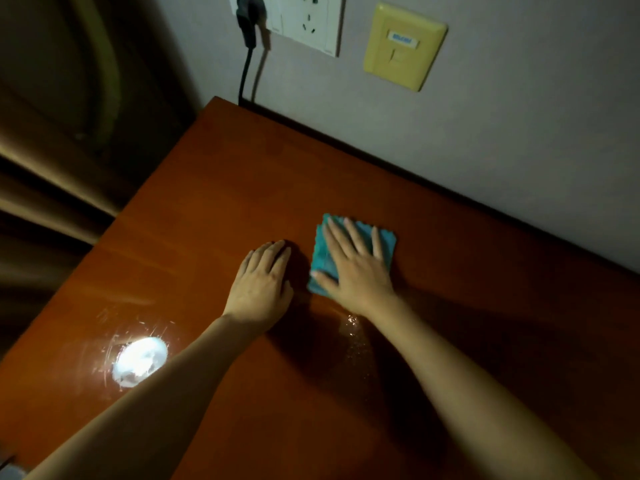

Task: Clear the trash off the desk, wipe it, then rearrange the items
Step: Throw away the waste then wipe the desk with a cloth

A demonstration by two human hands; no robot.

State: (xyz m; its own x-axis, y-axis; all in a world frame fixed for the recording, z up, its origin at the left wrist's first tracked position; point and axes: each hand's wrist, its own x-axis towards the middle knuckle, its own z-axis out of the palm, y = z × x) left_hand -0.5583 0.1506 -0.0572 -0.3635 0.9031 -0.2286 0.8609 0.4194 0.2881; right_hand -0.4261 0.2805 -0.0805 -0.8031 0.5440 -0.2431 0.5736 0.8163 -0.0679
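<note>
A folded teal cloth [321, 258] lies flat on the reddish-brown wooden desk [214, 202]. My right hand [356, 268] presses down on the cloth with straight, spread fingers and covers most of it. Just to its left, my left hand [265, 278] rests palm down on the bare desk with its fingers together. A wet streak with small drops [353, 327] shines on the wood below my right wrist.
A bright lamp glare [140, 362] shows on the desk's near left. The wall behind holds a white socket panel [311, 22] with a black plug and cable [247, 39], and a yellow wall plate [403, 46]. Curtain folds [52, 168] hang past the desk's left edge.
</note>
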